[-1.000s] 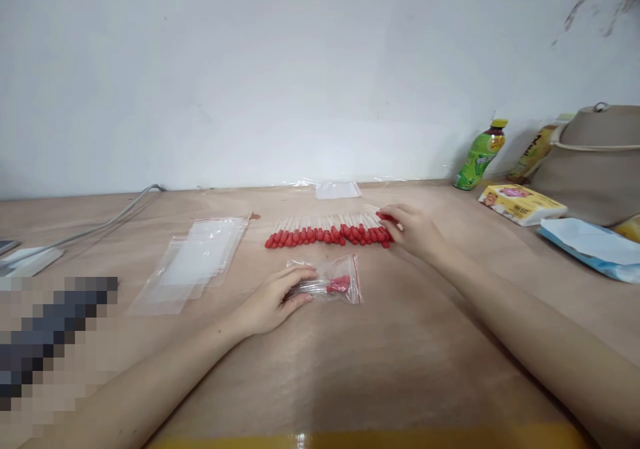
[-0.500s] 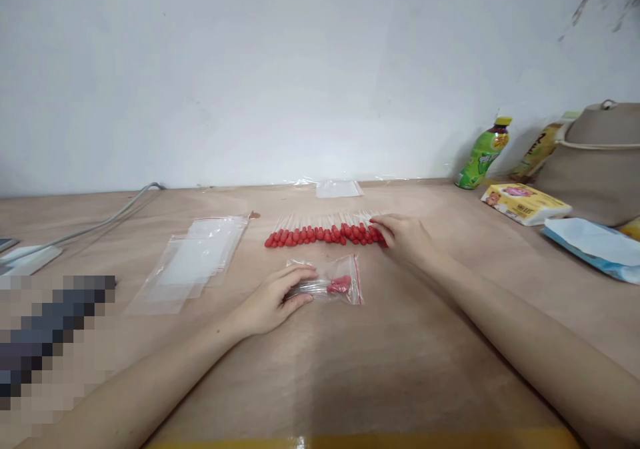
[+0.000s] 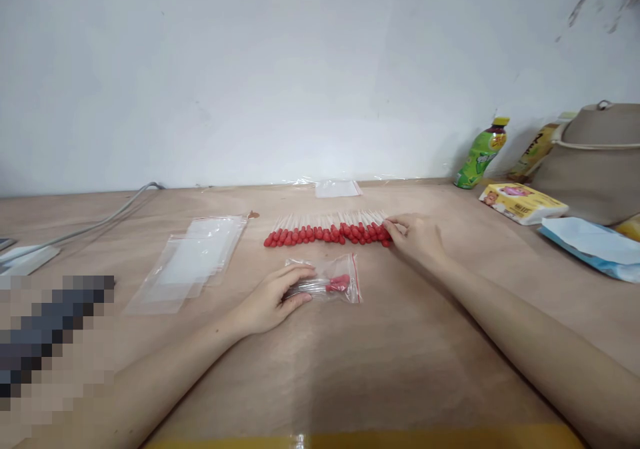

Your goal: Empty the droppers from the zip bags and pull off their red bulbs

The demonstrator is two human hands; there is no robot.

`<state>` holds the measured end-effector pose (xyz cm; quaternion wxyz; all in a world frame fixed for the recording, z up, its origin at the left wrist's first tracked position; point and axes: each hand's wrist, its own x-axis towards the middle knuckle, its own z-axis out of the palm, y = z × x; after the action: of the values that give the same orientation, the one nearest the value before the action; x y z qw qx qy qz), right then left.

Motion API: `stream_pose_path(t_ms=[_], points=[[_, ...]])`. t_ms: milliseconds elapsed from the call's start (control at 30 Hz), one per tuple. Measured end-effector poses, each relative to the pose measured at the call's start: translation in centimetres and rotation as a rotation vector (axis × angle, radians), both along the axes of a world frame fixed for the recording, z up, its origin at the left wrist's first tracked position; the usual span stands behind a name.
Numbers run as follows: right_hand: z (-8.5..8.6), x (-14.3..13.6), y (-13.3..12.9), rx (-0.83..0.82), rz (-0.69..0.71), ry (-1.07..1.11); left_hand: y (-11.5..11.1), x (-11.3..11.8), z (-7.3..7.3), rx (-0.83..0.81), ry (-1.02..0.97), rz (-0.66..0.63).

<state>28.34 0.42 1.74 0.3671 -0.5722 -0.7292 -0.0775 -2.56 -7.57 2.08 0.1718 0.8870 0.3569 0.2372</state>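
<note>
My left hand (image 3: 277,298) curls its fingers and thumb around a clear zip bag (image 3: 354,270) lying on the table. Inside that bag are several droppers (image 3: 338,283) with red rubber bulbs and clear tubes, bulbs toward the red-lined seal. Just behind it stretches a row of similar red-bulbed droppers (image 3: 325,234), tubes pointing at the wall. At the row's right end is my right hand (image 3: 414,237), thumb and index finger drawn together against the last bulbs. Whatever may be between those fingertips is hidden.
Flat zip bags (image 3: 200,255) overlap on the left, and another bag (image 3: 337,189) lies by the wall. A grey cable (image 3: 107,221) crosses the left side. Toward the right stand a green drink bottle (image 3: 483,155), a yellow tissue pack (image 3: 523,203), a blue-white packet (image 3: 595,245) and a beige bag (image 3: 590,169).
My right hand has shifted slightly to the right along the row, uncovering more bulbs at its end. My left hand stays on the bag.
</note>
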Motion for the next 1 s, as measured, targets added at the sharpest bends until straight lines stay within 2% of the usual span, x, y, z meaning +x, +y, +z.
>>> stream_pose_path(t_ms=[133, 200, 333, 500, 667, 833, 900, 1000], points=[[1.3, -1.1, -1.0, 0.178, 0.014, 0.076, -0.1, 0.0, 0.1, -0.006, 0.008, 0.011], [1.8, -2.1, -2.1, 0.19, 0.12, 0.127, -0.2, 0.1, 0.2, -0.008, 0.011, 0.02], [1.7, -4.2, -4.3, -0.068, 0.45, 0.124, -0.3, 0.1, 0.3, 0.001, 0.023, 0.03], [0.5, -5.2, -5.1, -0.335, 0.613, 0.097, -0.3, 0.0, 0.2, 0.015, 0.062, 0.032], [0.2, -5.8, -5.1, -0.435, 0.67, 0.085, -0.2, -0.1, 0.1, -0.027, 0.147, 0.024], [0.4, -6.8, -5.5, -0.459, 0.643, 0.101, 0.0, -0.1, 0.2, -0.069, 0.135, 0.047], [0.3, -6.9, -5.6, -0.473, 0.644, 0.151, 0.1, -0.1, 0.2, -0.054, 0.12, 0.04], [-0.2, -6.7, -5.6, -0.561, 0.724, 0.333, 0.2, -0.4, 0.2, -0.02, 0.119, 0.004]])
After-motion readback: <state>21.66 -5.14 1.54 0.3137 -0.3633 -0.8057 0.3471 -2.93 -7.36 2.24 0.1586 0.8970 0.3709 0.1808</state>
